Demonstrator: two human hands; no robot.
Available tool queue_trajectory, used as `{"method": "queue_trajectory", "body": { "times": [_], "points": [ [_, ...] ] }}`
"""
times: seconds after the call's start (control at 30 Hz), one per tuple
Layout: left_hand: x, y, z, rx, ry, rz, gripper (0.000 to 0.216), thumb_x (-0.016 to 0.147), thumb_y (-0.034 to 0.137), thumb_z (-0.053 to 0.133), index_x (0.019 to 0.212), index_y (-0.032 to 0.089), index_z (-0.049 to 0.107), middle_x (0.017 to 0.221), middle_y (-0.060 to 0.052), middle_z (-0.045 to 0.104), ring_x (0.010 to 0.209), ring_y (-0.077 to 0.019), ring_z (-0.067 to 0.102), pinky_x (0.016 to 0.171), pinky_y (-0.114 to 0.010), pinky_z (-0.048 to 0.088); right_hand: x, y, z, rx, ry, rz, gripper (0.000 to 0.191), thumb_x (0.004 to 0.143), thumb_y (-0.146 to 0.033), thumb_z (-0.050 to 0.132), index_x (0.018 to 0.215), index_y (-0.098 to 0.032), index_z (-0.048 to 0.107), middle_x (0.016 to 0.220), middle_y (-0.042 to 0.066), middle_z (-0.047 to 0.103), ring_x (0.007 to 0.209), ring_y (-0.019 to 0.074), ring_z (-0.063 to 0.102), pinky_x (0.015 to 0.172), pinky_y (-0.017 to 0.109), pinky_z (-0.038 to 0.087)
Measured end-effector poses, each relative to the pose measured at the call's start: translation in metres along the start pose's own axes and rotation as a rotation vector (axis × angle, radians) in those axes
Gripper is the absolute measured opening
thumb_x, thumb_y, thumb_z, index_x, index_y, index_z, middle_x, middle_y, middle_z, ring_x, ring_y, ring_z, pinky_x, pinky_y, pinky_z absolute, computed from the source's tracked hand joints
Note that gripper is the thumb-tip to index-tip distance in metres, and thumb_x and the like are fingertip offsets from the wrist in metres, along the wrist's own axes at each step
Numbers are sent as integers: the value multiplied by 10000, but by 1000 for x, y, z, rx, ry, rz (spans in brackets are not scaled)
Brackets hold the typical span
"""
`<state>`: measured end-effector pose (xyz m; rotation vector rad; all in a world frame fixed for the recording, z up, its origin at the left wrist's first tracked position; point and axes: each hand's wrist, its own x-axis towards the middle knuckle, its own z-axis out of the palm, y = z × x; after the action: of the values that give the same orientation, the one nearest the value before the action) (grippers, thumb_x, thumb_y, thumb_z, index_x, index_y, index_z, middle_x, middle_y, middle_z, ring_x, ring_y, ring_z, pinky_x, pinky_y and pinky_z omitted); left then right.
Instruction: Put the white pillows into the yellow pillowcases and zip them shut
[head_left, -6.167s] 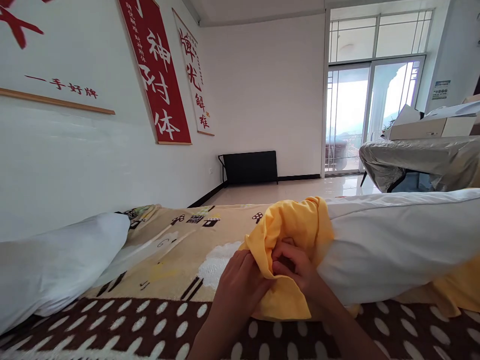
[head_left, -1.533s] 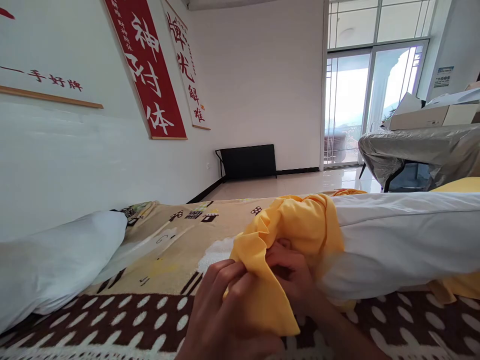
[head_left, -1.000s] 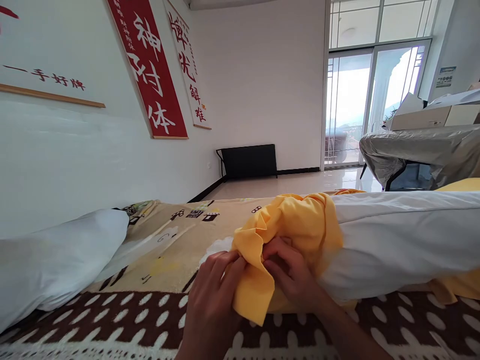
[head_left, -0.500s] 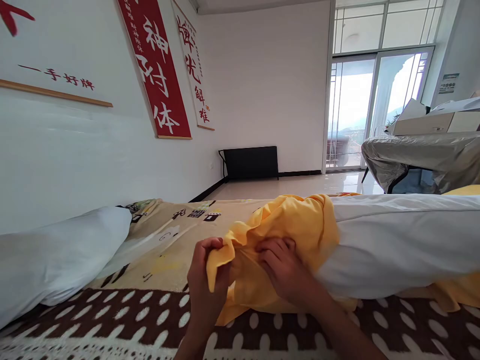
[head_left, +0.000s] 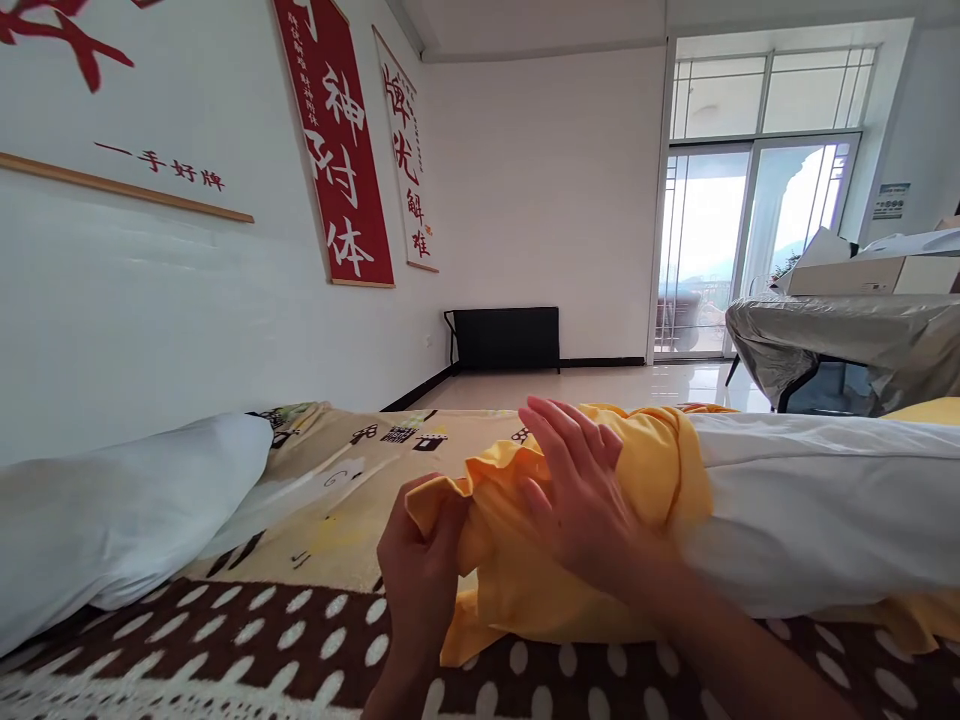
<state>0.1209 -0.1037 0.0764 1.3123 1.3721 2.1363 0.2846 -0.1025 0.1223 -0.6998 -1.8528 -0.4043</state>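
A yellow pillowcase (head_left: 660, 445) is bunched around the left end of a white pillow (head_left: 817, 500) that lies across the bed. My left hand (head_left: 420, 560) pinches the pillowcase's loose open edge, thumb on top of the folded cloth. Stretched out, the fingers of my right hand (head_left: 581, 490) rest against the bunched yellow cloth, thumb apart from them. Part of the cloth under my right palm is hidden. More yellow fabric shows beneath the pillow at the far right.
A second white pillow (head_left: 150, 500) lies on the left, on the beige patterned sheet (head_left: 337, 520). A brown blanket with white spots (head_left: 247, 630) runs along the near side. Beyond the bed stand a black folded panel (head_left: 506, 338) and a plastic-covered table (head_left: 840, 330) with boxes.
My right hand has lifted from gripping the cloth to stretched fingers higher up on it. My left hand still holds the edge. The camera view has tilted up slightly.
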Motion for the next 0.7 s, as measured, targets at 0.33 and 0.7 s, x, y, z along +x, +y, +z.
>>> {"method": "queue_trajectory", "body": {
  "times": [0.33, 0.7],
  "points": [
    [-4, 8, 0, -152, -127, 156, 214, 709, 231, 657, 883, 219, 532, 829, 29, 567, 753, -104, 568, 650, -162, 470, 35, 19, 18, 335, -253, 18, 233, 900, -225, 423, 682, -190, 499, 652, -12, 520, 620, 116, 444, 652, 256, 335],
    [-5, 8, 0, 80, -338, 155, 137, 615, 142, 555, 743, 191, 563, 648, 60, 527, 615, -109, 485, 556, -186, 377, 40, 24, 6, 539, -232, 170, 319, 909, -368, 412, 653, -181, 448, 603, -42, 395, 585, 93, 348, 565, 233, 298]
  ]
}}
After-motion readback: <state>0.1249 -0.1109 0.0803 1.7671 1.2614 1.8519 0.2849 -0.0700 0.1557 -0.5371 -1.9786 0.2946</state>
